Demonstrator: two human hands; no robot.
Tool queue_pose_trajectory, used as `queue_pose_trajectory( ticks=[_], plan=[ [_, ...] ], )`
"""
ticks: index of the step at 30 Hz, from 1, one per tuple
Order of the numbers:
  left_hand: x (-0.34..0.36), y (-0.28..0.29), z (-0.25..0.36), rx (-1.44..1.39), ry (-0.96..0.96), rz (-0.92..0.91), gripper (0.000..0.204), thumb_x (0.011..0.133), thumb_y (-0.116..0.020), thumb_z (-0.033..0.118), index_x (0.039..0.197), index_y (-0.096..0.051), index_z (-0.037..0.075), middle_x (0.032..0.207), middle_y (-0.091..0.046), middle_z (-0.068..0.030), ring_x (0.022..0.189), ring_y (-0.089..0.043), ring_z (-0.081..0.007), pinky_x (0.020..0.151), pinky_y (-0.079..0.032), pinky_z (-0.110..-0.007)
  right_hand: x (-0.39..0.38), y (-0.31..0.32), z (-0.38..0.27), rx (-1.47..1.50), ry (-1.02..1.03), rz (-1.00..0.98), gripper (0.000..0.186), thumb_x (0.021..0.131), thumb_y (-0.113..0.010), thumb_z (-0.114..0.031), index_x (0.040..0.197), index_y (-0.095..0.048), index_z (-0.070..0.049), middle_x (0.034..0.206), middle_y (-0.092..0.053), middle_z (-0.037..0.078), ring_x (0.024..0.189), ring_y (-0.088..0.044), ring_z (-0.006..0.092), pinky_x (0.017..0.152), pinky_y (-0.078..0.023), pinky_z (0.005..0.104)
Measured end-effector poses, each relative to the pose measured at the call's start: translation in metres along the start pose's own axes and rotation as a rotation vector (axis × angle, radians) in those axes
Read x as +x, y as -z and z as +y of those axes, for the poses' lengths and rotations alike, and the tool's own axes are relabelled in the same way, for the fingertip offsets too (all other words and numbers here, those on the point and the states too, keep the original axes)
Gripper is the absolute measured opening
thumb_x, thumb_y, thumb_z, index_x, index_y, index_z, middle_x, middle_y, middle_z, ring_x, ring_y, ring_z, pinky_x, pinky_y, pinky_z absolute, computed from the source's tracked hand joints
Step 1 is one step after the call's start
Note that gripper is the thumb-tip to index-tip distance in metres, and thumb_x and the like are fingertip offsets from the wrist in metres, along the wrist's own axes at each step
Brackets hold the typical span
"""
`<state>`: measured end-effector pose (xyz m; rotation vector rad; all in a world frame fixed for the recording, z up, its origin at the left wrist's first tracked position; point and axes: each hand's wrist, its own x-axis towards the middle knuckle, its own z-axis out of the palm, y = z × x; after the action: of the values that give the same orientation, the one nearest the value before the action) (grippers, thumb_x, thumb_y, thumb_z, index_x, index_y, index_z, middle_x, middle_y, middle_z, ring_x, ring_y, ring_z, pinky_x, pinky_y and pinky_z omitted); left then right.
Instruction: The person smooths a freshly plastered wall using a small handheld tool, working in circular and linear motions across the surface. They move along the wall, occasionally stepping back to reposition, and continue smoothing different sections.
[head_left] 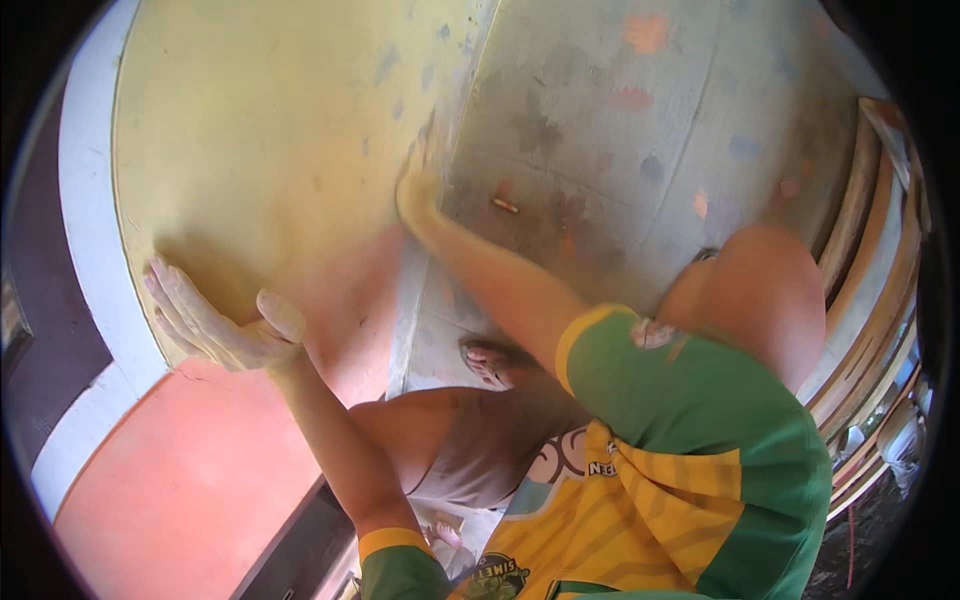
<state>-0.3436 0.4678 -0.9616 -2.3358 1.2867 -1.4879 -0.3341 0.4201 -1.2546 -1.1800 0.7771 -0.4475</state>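
My left hand (225, 322) is raised in front of the wall, palm up and fingers stretched out together. Its thumb stands apart, and a pale dust seems to coat the skin; nothing is in it. My right hand (418, 188) reaches to the base of the yellow wall (260, 110), where it meets the grey floor. Its fingers look extended against the wall, though motion blurs them, and I see nothing held there. The lower part of the surface is pink (200, 450). Close to my right forearm, a small orange-and-white stick (505, 206) lies on the floor.
The grey floor (620, 130) carries dark stains and orange spots. A white border (90, 180) edges the wall at left. My sandalled foot (488, 363) is beside the wall base. Long wooden pieces (860, 290) run along the right side, with clutter beyond.
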Motion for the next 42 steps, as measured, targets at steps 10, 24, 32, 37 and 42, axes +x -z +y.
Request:
queue_pose_trajectory(
  ticks=[10,24,32,37,42],
  plan=[
    [-0.005,0.009,0.007,0.038,0.045,-0.011,0.065,0.106,-0.049,0.045,0.138,-0.062,-0.009,0.136,-0.069,-0.0223,0.133,-0.063,-0.0367,0.12,-0.036,-0.045,0.027,-0.007,-0.007,-0.003,0.132,0.133,0.055,0.115,-0.035,-0.028,0.161,-0.035,0.003,0.169,-0.034,0.022,0.159,-0.024,0.0381,0.131,-0.016,0.0447],
    [0.0,0.011,0.005,0.012,-0.006,-0.022,0.06,0.106,-0.05,0.039,0.138,-0.061,-0.01,0.137,-0.068,-0.0244,0.13,-0.064,-0.0402,0.114,-0.042,-0.049,-0.006,-0.001,0.055,-0.183,0.109,-0.002,0.054,0.114,-0.035,-0.019,0.163,-0.029,0.002,0.173,-0.021,0.023,0.16,-0.016,0.0432,0.132,-0.014,0.0476],
    [-0.013,0.01,0.0,-0.003,0.053,-0.023,0.065,0.105,-0.047,0.045,0.136,-0.062,-0.01,0.137,-0.068,-0.0258,0.132,-0.064,-0.0394,0.121,-0.036,-0.045,-0.112,-0.013,0.036,-0.187,0.036,-0.067,0.057,0.115,-0.036,-0.022,0.165,-0.026,0.001,0.174,-0.02,0.02,0.16,-0.019,0.0405,0.131,-0.015,0.0458],
    [-0.012,0.015,-0.003,0.037,0.044,-0.038,0.066,0.105,-0.047,0.045,0.136,-0.062,-0.011,0.136,-0.068,-0.0263,0.132,-0.064,-0.0396,0.121,-0.035,-0.045,-0.01,0.009,0.007,-0.088,0.035,-0.049,0.056,0.115,-0.03,-0.023,0.166,-0.024,0.002,0.176,-0.014,0.02,0.162,-0.01,0.0394,0.132,-0.008,0.0459],
    [-0.006,0.004,0.0,-0.009,0.039,0.008,0.067,0.105,-0.046,0.046,0.136,-0.063,-0.011,0.135,-0.069,-0.0254,0.131,-0.064,-0.039,0.122,-0.035,-0.044,-0.147,0.0,0.072,-0.149,-0.117,-0.122,0.057,0.115,-0.031,-0.023,0.166,-0.024,0.002,0.175,-0.015,0.022,0.162,-0.009,0.0415,0.132,-0.006,0.048]
  ],
)
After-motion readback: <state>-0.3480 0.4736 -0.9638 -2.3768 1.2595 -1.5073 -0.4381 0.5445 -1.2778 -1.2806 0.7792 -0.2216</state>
